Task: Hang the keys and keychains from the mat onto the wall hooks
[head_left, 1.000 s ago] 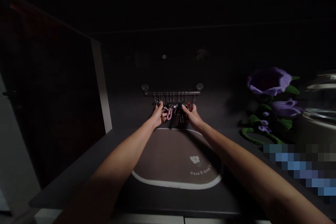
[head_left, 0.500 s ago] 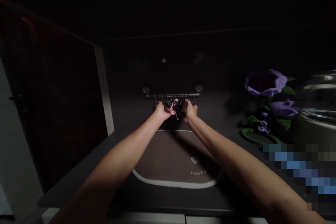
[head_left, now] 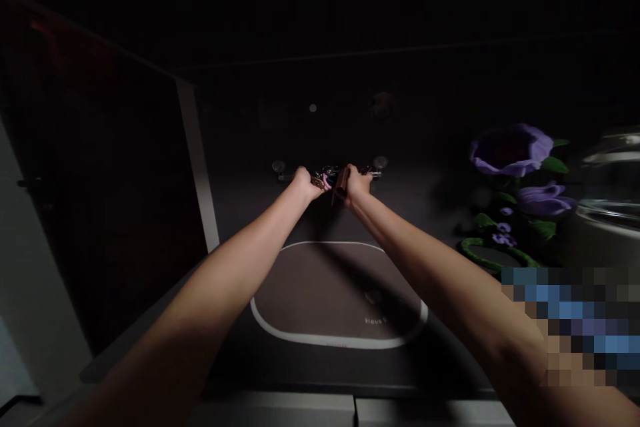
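At the back wall, both hands are raised to a clear rail point(head_left: 287, 177) fixed by round mounts at its ends. My left hand point(head_left: 305, 183) closes around a small brown-gold item point(head_left: 317, 182), its kind too small to tell. A pink loop point(head_left: 327, 181) hangs beside it among metal rings. My right hand point(head_left: 358, 183) grips a brown leather-like piece point(head_left: 343, 180), with a thin metal piece point(head_left: 333, 198) dangling nearby. The items look like a bunch of keyrings, tangled between the two hands. My fingers and dim light hide most of the rail's middle.
Below lies a brown mat point(head_left: 320, 287) with a white border on the dark counter point(head_left: 280, 370). Purple flowers point(head_left: 515, 153) with green leaves stand at right, next to a shiny rounded vessel point(head_left: 610, 213). A pale panel edge point(head_left: 197, 167) rises at left.
Both hands, with the items they hold, have risen and now cover more of the rail. The brown piece in my right hand has tilted and shifted slightly left.
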Action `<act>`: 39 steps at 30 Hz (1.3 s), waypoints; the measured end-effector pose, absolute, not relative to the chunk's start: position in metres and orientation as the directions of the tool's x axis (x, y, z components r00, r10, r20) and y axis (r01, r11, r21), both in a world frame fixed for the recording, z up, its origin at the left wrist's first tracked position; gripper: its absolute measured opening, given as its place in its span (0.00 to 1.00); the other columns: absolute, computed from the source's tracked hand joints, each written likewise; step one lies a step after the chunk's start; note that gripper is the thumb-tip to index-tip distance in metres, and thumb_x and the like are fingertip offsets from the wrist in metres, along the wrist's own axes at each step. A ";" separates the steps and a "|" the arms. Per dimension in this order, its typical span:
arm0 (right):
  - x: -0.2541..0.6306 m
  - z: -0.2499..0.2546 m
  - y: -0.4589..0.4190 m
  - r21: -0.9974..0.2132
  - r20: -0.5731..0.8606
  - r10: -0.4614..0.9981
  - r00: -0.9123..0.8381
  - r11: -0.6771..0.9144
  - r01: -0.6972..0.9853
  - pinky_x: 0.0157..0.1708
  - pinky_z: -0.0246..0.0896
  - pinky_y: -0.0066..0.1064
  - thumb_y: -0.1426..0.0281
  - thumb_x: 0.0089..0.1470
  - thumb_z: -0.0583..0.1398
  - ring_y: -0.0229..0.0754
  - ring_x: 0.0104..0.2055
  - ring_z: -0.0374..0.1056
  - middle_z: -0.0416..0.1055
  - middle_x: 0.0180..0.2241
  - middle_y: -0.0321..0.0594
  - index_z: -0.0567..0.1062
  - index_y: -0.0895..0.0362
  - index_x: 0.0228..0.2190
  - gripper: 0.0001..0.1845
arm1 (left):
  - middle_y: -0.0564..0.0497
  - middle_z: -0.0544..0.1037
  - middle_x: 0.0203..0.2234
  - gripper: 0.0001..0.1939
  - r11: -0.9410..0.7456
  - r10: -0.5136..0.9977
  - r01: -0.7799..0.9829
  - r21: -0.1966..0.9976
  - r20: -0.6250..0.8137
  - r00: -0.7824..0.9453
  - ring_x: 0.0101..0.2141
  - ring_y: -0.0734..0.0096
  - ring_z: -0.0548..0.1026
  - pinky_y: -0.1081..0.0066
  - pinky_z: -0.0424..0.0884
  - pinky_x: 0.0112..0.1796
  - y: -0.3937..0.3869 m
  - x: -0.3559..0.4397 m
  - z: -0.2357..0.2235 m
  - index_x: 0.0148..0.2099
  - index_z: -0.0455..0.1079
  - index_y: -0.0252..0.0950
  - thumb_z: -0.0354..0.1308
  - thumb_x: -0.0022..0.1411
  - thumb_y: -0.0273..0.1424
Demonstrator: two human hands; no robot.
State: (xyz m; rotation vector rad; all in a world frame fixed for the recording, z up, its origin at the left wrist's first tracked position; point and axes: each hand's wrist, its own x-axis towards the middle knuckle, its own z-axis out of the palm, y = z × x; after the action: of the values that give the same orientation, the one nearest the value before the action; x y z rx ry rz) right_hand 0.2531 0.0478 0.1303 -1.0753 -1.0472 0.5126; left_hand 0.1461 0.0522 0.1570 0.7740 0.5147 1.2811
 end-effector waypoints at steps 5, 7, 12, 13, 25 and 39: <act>0.241 0.127 0.000 -0.898 0.193 0.853 0.485 0.353 -0.262 0.23 0.65 0.30 0.61 0.48 0.55 0.35 0.25 0.65 0.66 0.30 0.33 0.57 0.50 0.42 0.19 | 0.46 0.70 0.28 0.22 0.154 0.972 -0.621 0.768 -0.005 0.235 0.28 0.67 0.71 0.66 0.70 0.28 0.019 0.139 0.145 0.42 0.61 0.33 0.31 0.65 0.41; 0.241 0.117 -0.018 -0.913 0.183 0.886 0.427 0.314 -0.261 0.23 0.65 0.30 0.62 0.47 0.57 0.34 0.25 0.64 0.65 0.28 0.32 0.57 0.50 0.39 0.18 | 0.47 0.71 0.27 0.20 0.170 0.964 -0.597 0.784 -0.005 0.267 0.27 0.68 0.71 0.66 0.70 0.29 0.006 0.132 0.132 0.40 0.62 0.33 0.33 0.65 0.39; 0.245 0.078 -0.047 -0.978 0.031 0.968 0.251 0.081 -0.191 0.22 0.63 0.33 0.65 0.45 0.59 0.34 0.21 0.62 0.63 0.23 0.31 0.60 0.52 0.35 0.15 | 0.49 0.68 0.21 0.14 0.366 0.922 -0.494 0.788 -0.234 0.310 0.21 0.71 0.69 0.70 0.67 0.23 -0.019 0.114 0.085 0.34 0.60 0.33 0.39 0.64 0.35; 0.246 0.070 -0.050 -0.985 0.009 0.973 0.232 0.049 -0.167 0.22 0.63 0.33 0.66 0.46 0.59 0.35 0.21 0.61 0.63 0.23 0.31 0.61 0.53 0.34 0.14 | 0.49 0.67 0.21 0.13 0.401 0.907 -0.475 0.784 -0.267 0.326 0.21 0.71 0.68 0.71 0.67 0.22 -0.023 0.111 0.076 0.33 0.59 0.33 0.40 0.63 0.34; 0.291 0.029 -0.042 -0.760 0.431 0.896 0.105 0.298 0.577 0.37 0.60 0.31 0.79 0.32 0.62 0.37 0.32 0.64 0.70 0.30 0.33 0.71 0.53 0.36 0.23 | 0.53 0.69 0.24 0.09 -0.164 0.979 0.106 0.981 0.149 0.138 0.22 0.78 0.66 0.76 0.65 0.26 -0.021 0.076 0.034 0.32 0.68 0.35 0.58 0.47 0.20; 0.318 0.042 -0.069 -0.464 0.174 0.978 -0.119 0.188 0.866 0.33 0.59 0.25 0.68 0.46 0.58 0.39 0.34 0.68 0.75 0.32 0.40 0.76 0.60 0.34 0.13 | 0.47 0.75 0.35 0.13 -0.357 0.929 0.538 0.763 0.229 0.291 0.36 0.70 0.72 0.73 0.66 0.38 -0.022 0.053 0.010 0.41 0.70 0.33 0.57 0.51 0.30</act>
State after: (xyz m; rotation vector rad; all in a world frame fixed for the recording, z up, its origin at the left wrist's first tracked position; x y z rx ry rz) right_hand 0.3177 -0.0693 0.0419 -1.7247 -2.0353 0.3454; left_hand 0.0534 -0.0219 0.0102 2.0046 1.3057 0.9075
